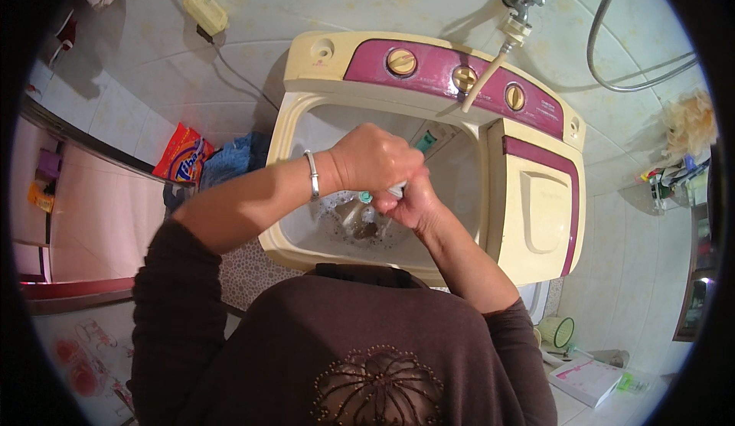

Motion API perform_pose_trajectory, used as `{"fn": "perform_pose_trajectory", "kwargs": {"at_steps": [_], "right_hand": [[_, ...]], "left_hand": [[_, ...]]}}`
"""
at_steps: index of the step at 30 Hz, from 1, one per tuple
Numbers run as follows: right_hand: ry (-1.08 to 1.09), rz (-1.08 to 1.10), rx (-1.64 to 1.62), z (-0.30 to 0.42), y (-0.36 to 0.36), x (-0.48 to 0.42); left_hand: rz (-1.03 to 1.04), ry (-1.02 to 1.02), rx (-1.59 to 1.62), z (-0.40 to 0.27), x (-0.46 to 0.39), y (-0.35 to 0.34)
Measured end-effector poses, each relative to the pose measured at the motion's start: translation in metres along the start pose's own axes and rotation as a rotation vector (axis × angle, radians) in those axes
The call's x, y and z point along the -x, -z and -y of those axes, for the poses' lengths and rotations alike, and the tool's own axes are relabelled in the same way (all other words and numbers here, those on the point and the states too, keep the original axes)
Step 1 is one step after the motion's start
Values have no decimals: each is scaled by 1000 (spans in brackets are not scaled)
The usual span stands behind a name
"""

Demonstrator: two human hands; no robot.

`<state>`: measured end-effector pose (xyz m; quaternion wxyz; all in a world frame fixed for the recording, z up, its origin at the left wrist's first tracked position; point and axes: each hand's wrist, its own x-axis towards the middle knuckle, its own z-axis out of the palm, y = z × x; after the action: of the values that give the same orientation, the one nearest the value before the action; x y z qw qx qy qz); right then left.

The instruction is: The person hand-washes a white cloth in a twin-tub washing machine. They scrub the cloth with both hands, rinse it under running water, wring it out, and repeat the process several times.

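Both my hands meet over the open wash tub [453, 196] of a cream and magenta twin-tub washing machine [321, 87]. My left hand [376, 159], with a silver bangle [313, 174] at its wrist, is closed, its back towards the camera. My right hand [416, 202] presses against it from the right. A small bunch of whitish cloth [396, 189] shows between them; the rest is hidden by the fingers. Soapy water [350, 213] with foam lies in the tub below, with a small teal part [365, 197] showing. Another teal piece [425, 142] sits on the tub's back wall.
A pale hose [485, 81] hangs from the wall tap [523, 10] over the control panel. The spin tub's lid [542, 213] is down at the right. A red detergent bag [182, 153] and blue cloth [232, 159] lie left of the machine. A metal shower hose [597, 41] loops at the upper right.
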<state>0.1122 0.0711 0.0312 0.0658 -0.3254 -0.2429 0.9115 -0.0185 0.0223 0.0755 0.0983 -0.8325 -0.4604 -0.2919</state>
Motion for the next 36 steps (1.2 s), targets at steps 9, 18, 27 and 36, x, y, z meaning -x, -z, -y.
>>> {"fn": "perform_pose_trajectory", "kwargs": {"at_steps": [9,18,27,36], "right_hand": [[1168,-133,1095,-9,22,37],[1535,70,1819,17,-8,46],[1261,-534,1434,-1,-6,-3],[357,-279,534,-1,2,-11]], "left_hand": [[-250,1556,1740,-5,43,-35],[186,1526,1999,-41,32,-18],[-223,1170,502,-23,15,-38],[-157,627,23,-10,14,-29]]}}
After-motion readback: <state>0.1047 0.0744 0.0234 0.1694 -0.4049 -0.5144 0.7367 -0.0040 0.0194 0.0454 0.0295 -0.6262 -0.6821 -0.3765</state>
